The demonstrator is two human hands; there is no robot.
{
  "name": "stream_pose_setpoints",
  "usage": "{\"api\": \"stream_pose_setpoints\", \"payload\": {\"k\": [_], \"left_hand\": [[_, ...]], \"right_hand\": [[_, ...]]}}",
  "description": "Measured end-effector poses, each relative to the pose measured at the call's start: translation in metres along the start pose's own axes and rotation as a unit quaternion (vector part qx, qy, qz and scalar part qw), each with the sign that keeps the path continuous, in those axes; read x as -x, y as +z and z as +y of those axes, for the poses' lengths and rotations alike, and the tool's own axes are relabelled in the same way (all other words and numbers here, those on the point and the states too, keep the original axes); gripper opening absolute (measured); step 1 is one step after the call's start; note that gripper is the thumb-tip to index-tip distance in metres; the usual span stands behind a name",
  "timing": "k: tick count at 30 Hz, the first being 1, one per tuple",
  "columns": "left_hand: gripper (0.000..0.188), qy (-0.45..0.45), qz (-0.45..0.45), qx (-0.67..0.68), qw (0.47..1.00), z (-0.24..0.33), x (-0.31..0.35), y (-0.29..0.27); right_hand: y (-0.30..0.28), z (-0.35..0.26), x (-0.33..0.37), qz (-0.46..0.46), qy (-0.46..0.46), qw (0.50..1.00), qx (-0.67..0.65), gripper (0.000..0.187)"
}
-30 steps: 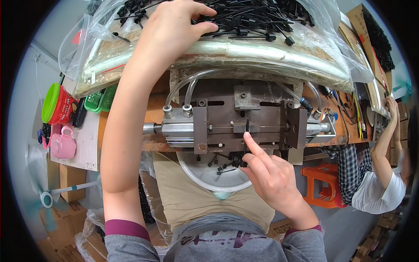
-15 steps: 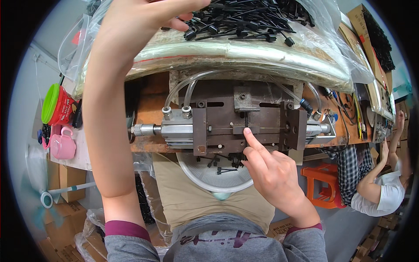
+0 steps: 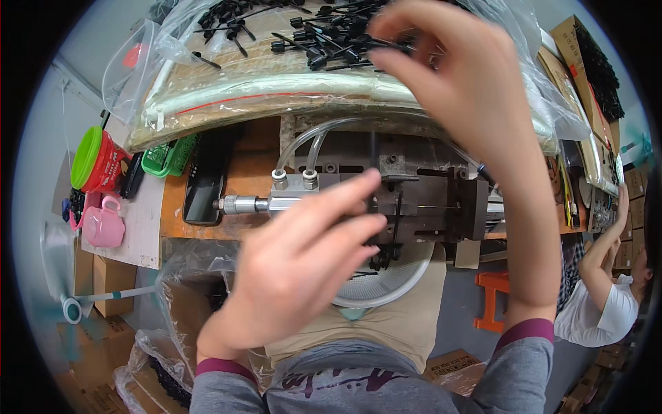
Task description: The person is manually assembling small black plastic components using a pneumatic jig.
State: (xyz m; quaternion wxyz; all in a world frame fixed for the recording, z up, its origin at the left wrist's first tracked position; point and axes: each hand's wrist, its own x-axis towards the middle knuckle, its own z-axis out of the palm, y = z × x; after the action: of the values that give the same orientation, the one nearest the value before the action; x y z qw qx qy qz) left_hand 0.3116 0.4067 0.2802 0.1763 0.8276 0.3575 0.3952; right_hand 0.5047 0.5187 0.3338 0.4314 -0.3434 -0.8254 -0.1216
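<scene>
My left hand is over the left side of the dark metal fixture, blurred by motion. Its fingertips appear closed on a black stemmed plastic part, whose shaft shows as a smeared upright streak above them. Just right of the fingers, a similar thin black part lies across the fixture's middle. Up at the far side, my right hand reaches over a pile of black stemmed parts. Its thumb and forefinger are apart, with nothing plainly held between them.
A metal cylinder with clear air hoses adjoins the fixture. Below is a white perforated basket with black parts. A phone, green basket and pink cup stand left. Another person sits far right.
My left hand has come down from the pile to the fixture. My right hand has left the fixture's middle and moved up to the pile. The view has shifted slightly.
</scene>
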Motion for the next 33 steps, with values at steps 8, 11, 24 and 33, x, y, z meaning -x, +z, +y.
{"api": "stream_pose_setpoints", "payload": {"k": [8, 11, 24, 33], "left_hand": [[0.030, 0.032, -0.023, -0.086, 0.996, -0.003, 0.028, 0.061], [0.027, 0.034, -0.029, -0.117, 0.992, -0.003, 0.032, 0.071], [0.021, 0.025, -0.055, -0.148, 0.987, -0.006, 0.026, 0.081], [0.023, 0.021, -0.055, -0.139, 0.988, -0.008, 0.027, 0.081]], "right_hand": [[0.083, 0.004, -0.089, -0.280, 0.146, 0.941, 0.120, 0.031], [0.097, 0.012, -0.090, -0.308, 0.148, 0.931, 0.131, 0.032], [0.051, 0.040, -0.107, -0.408, 0.214, 0.887, -0.029, 0.031], [0.004, 0.077, -0.071, -0.089, 0.363, 0.837, -0.398, 0.015]]}}
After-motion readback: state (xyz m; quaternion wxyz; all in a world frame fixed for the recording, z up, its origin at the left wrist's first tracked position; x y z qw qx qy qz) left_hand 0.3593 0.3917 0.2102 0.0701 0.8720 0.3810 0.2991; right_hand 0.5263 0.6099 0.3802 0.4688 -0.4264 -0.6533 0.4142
